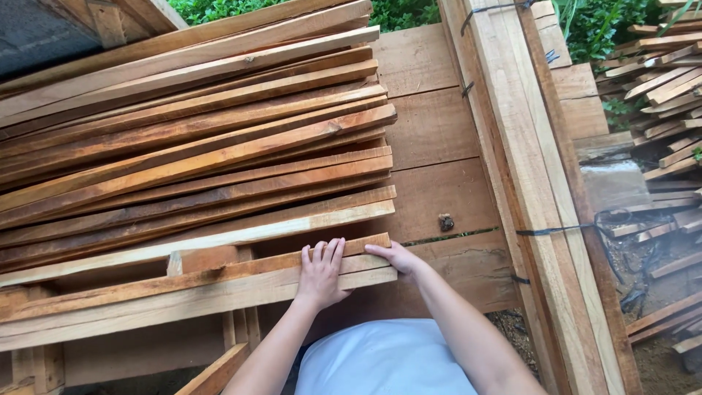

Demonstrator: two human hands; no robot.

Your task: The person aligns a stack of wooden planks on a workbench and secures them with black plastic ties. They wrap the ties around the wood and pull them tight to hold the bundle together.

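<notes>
Right now the left hand (319, 274) lies flat and open, palm down, on the nearest wooden slats (197, 289), fingers (327, 252) spread and pointing away from the body; it presses on the wood and closes around nothing. Just beside it, the right hand (397, 257) rests at the cut ends of those same slats, its fingertips laid on the end of the upper one, the hand loosely open; whether the thumb hooks under the end cannot be told. Both forearms come up from the bottom edge, on either side of a pale blue shirt (384, 358).

These two or three slats lie lengthwise from left to right at the front of the pile, their right ends roughly level with each other. Under them a short block (203, 258) and some upright pieces show through the gaps. Behind them a big heap of long thin slats (190, 139) rises away from the person, reddish brown and pale, slightly fanned, all ending along a ragged line near the middle of the view.

Everything sits on wide planks (431, 132), where a small dark lump (446, 222) lies well apart from the hands. To the right runs a bundle of pale long beams (512, 110) tied with black wire (556, 230). Beyond that, more stacked slats (669, 88) and bare ground, with green leaves (599, 25) at the top.
</notes>
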